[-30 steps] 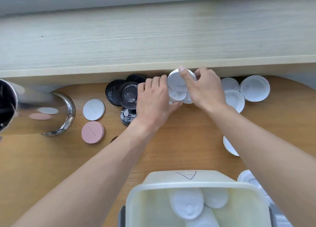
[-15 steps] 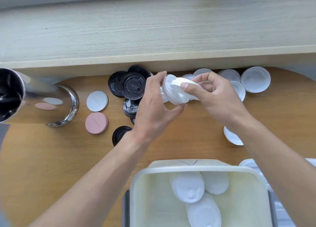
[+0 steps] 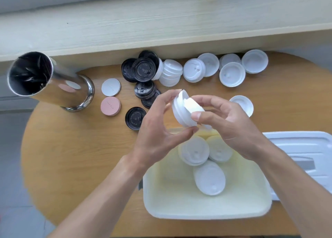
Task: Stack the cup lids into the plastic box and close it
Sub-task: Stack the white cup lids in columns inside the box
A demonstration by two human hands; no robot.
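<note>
Head view: round wooden table [image 3: 75, 166] butted against a pale wood-grain ledge [image 3: 161, 22] along the far side; grey floor shows at lower left. Cream plastic box [image 3: 179, 202] sits open at the near edge, three white cup lids [image 3: 210, 178] lying loose inside, overlapping toward its far half. Box lid [image 3: 298, 148], white, lies flat just right of the box. Both hands are above the box's far rim, sharing a small stack of white lids [image 3: 183, 112] held tilted on edge: left hand [image 3: 158, 135] pinches the stack between thumb and fingers, right hand [image 3: 228, 126] grips the other side, thumb on the front face. Far side of table: cluster of black cup lids [image 3: 142, 70], a leaning nested row of white lids [image 3: 170, 74] touching them, more white lids spread right of that [image 3: 231, 74], one alone partly behind the right hand [image 3: 242, 105]. Left: shiny steel cylinder container [image 3: 52, 79], open-topped, something dark inside, can't tell what. Beside it a white round coaster [image 3: 110, 87] and a pink round coaster [image 3: 110, 106], nearly touching.
</note>
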